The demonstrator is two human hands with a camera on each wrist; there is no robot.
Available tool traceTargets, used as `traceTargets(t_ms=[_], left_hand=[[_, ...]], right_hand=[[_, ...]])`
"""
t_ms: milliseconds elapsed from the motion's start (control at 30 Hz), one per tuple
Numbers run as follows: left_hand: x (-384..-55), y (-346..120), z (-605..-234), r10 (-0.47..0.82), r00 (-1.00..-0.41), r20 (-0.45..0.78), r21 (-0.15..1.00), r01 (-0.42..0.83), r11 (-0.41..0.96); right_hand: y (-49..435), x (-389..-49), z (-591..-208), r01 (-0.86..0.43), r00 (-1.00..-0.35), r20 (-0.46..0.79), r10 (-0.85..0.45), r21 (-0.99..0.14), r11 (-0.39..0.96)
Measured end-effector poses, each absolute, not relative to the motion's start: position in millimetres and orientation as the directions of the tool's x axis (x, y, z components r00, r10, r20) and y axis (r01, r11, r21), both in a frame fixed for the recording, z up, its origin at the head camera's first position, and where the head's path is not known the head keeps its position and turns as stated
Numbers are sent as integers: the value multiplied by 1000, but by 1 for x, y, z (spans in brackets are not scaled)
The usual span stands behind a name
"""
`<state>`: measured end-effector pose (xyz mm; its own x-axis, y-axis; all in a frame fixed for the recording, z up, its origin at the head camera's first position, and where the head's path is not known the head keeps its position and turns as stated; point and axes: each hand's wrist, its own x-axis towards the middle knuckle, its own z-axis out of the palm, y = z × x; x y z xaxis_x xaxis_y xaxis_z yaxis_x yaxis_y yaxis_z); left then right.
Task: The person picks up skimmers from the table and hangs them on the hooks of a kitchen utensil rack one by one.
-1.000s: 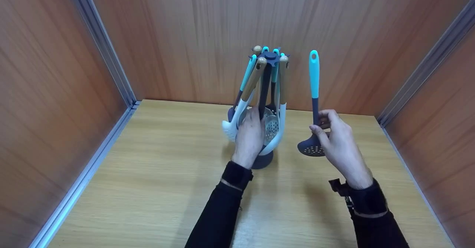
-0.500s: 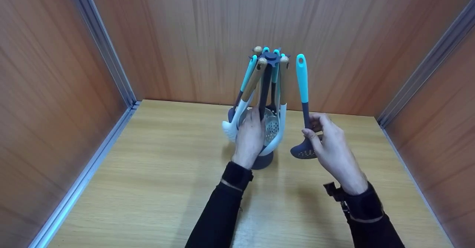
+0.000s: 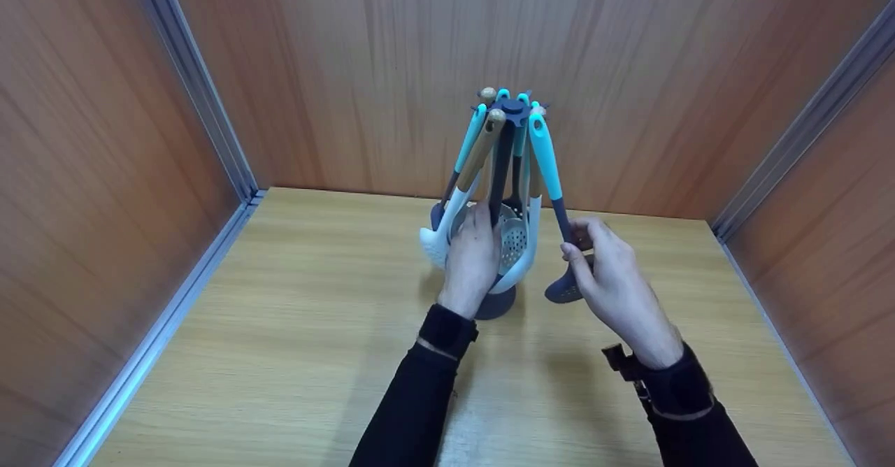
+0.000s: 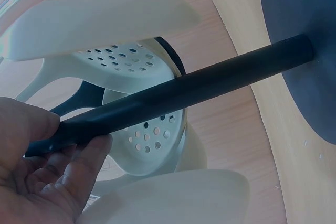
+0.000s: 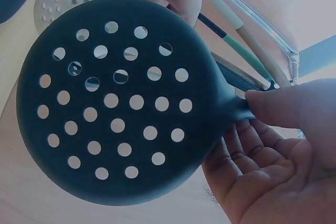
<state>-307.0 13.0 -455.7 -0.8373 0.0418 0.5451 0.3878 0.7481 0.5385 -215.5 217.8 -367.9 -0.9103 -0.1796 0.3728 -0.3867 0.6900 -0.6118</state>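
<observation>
My left hand (image 3: 473, 261) grips the dark upright post (image 4: 210, 85) of a utensil stand (image 3: 495, 304). Several utensils with wooden or turquoise handles hang around its top, among them a white perforated skimmer (image 3: 512, 243). In my right hand (image 3: 615, 282) is a dark skimmer (image 5: 118, 103) with round holes and a turquoise handle (image 3: 545, 156), pinched low on its neck between thumb and fingers. Its handle tilts left, and the tip overlaps the stand's right side in the head view; whether it touches the hooks I cannot tell. The skimmer's head hangs above the table, partly hidden by my hand.
The stand rests on a light wooden table (image 3: 280, 355). A wood-grain panel (image 3: 335, 89) rises behind it, with side panels left and right. Metal rails (image 3: 175, 278) run along the panel edges. Curved white utensil heads (image 4: 173, 198) hang close around my left hand.
My right hand has moved left with the skimmer, bringing its handle from well right of the stand up against it in view and tilting it leftward. My left hand stays on the post.
</observation>
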Motion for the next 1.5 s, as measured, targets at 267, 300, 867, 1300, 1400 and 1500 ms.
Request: traceTargets(t_ms=[267, 300, 867, 1300, 1400, 1500], left_hand=[[-307, 13, -453, 46, -855, 516, 549, 371, 749], [-307, 13, -453, 45, -854, 518, 549, 372, 749], [-305, 14, -451, 44, -845, 533, 542, 381, 749], [-287, 6, -433, 108, -884, 455, 573, 384, 724], [-281, 4, -426, 133, -890, 436, 557, 383, 737], [-274, 1, -418, 166, -909, 383, 556, 370, 744]], right_hand=[[215, -216, -369, -382, -913, 366, -180, -613, 692], [214, -216, -368, -382, -914, 364, -181, -614, 691], [209, -224, -375, -391, -904, 389, -175, -590, 706], [198, -233, -392, -409, -899, 404, -169, -636, 654], [195, -232, -395, -410, -901, 400, -168, -658, 632], [191, -232, -398, -404, -907, 385, -172, -678, 614]])
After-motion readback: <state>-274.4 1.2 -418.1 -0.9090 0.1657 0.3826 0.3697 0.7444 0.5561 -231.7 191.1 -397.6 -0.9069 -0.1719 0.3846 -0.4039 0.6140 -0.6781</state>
